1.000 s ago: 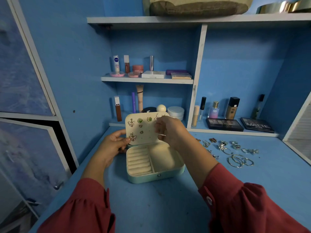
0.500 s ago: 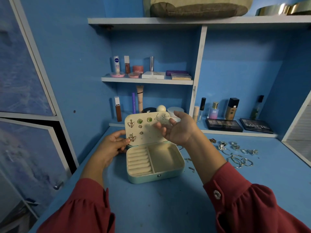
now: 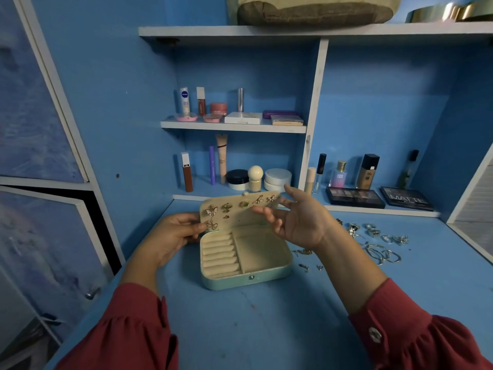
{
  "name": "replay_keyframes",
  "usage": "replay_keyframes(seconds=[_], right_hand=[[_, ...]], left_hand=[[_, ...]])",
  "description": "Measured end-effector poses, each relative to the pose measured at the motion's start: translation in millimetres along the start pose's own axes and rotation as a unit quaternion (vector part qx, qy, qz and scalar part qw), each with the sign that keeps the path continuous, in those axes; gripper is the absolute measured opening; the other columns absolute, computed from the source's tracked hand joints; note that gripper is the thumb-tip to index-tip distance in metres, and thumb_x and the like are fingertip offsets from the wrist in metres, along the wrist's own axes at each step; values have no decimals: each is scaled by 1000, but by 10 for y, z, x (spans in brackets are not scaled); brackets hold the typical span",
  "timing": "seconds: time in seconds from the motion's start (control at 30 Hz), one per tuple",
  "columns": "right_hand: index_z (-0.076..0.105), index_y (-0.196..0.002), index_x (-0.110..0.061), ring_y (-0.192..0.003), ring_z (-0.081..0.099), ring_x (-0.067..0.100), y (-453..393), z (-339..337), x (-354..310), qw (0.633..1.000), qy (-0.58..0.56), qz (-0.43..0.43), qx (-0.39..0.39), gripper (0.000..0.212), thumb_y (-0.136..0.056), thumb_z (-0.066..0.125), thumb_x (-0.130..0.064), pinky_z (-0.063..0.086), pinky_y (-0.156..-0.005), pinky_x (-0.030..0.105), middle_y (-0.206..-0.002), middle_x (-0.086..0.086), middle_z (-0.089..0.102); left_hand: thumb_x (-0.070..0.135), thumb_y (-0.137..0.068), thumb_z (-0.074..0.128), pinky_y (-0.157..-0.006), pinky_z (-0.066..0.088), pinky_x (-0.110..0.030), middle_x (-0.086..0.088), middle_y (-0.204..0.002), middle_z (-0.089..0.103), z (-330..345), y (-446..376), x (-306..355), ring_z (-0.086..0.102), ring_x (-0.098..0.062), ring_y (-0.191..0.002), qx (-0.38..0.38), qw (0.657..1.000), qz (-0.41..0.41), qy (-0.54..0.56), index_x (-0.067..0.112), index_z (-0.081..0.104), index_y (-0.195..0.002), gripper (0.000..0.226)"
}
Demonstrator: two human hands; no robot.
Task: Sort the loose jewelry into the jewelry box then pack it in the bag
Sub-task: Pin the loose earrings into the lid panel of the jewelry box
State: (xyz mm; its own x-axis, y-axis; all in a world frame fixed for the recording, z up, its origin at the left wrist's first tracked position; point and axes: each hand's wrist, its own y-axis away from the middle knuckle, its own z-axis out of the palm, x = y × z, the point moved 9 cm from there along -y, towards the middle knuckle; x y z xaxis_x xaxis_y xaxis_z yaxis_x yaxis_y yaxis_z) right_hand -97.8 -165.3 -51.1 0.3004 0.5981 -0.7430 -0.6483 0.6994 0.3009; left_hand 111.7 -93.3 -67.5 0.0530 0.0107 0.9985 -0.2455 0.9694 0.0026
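Jewelry box (image 3: 246,259) open on the counter (image 3: 240,329), left hand (image 3: 173,236) pinching its upright lid's left edge, likely to steady the earring panel, right hand (image 3: 298,222) spread empty just before that lid, loose jewelry (image 3: 373,241) right of the box, bag (image 3: 314,9) shelved far above.

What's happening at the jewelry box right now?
Left hand holds lid. Right hand open, empty. Jewelry box open; loose jewelry waits on desk.

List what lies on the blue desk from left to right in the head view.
left hand → jewelry box → right hand → small loose earrings → silver rings → hoop earrings
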Motion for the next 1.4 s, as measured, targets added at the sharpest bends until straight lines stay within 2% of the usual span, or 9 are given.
replay_keyframes(seconds=[0.23, 0.43, 0.57, 0.67, 0.83, 0.97, 1.07, 1.2, 1.4], right_hand=[[43, -117, -11, -51, 57, 11, -5, -115, 73, 997, 71, 22, -38, 31, -88, 48, -21, 33, -38, 15, -107, 20, 69], [47, -109, -12, -48, 49, 8, 22, -165, 174, 989, 118, 44, -83, 36, -73, 47, -6, 27, -38, 14, -97, 19, 69], [40, -115, -16, -40, 37, 7, -5, -220, 191, 988, 123, 46, -82, 51, -68, 51, 1, 25, -32, 13, -94, 17, 65], [40, -113, -15, -33, 28, 4, 2, -223, 185, 986, 135, 41, -84, 50, -67, 51, 2, 21, -29, 12, -70, 5, 63], [47, -109, -16, -30, 25, 3, -40, -275, 169, 987, 145, 26, -67, 38, -79, 38, 6, 17, -29, 12, -54, -2, 45], [45, -118, -14, -29, 24, 2, -68, -283, 188, 986, 146, 25, -74, 50, -73, 45, 7, 17, -29, 11, -47, -5, 36], [46, -120, -12, -28, 22, 2, -37, -297, 172, 985, 159, 18, -59, 44, -82, 36, 8, 12, -32, 14, -40, -7, 30], [50, -119, -10, -28, 22, 2, -40, -300, 169, 985, 162, 10, -55, 41, -85, 36, 7, 12, -32, 15, -45, -6, 30], [55, -111, -10, -28, 22, 2, -22, -292, 164, 986, 155, 10, -55, 35, -85, 37, 7, 15, -29, 14, -43, -6, 32]], left_hand=[[-7, -70, 62, -71, 57, -24, -8, -82, 74, 56, 20, 34, 70, -16, -76, -30, 1000, 1, 0, 15, 79, -76, 29], [-16, -82, 48, -65, 54, -24, -13, -91, 74, 6, 41, 41, 65, -21, -81, -12, 999, -3, -30, 12, 79, -76, 42], [-3, -84, 57, -53, 34, -21, -7, -85, 73, -113, 40, 118, 46, -12, -60, 77, 995, 17, -54, 10, 75, -95, 25], [5, -91, 56, -49, 32, -18, -3, -76, 70, -71, 111, 418, 40, -7, -52, 157, 979, 123, -52, 9, 70, -103, 19], [12, -90, 56, -63, 43, -19, -2, -71, 61, 574, 695, 996, 55, -9, -65, 237, 866, 392, -200, 10, 66, -85, 11], [11, -83, 55, -64, 40, -32, -3, -68, 59, 1526, 1058, 961, 50, -22, -66, 104, 747, 543, -370, 6, 63, -69, 17], [15, -77, 59, -64, 38, -33, -1, -61, 54, 2044, 1107, 611, 45, -21, -69, -6, 673, 556, -488, 13, 60, -61, 16], [24, -72, 64, -75, 39, -30, 5, -66, 57, 2239, 914, 176, 45, -16, -83, -44, 578, 505, -639, 22, 67, -67, 6], [22, -71, 65, -79, 33, -32, 0, -83, 65, 2303, 771, 40, 56, -22, -91, -36, 573, 429, -697, 21, 69, -77, 7]])
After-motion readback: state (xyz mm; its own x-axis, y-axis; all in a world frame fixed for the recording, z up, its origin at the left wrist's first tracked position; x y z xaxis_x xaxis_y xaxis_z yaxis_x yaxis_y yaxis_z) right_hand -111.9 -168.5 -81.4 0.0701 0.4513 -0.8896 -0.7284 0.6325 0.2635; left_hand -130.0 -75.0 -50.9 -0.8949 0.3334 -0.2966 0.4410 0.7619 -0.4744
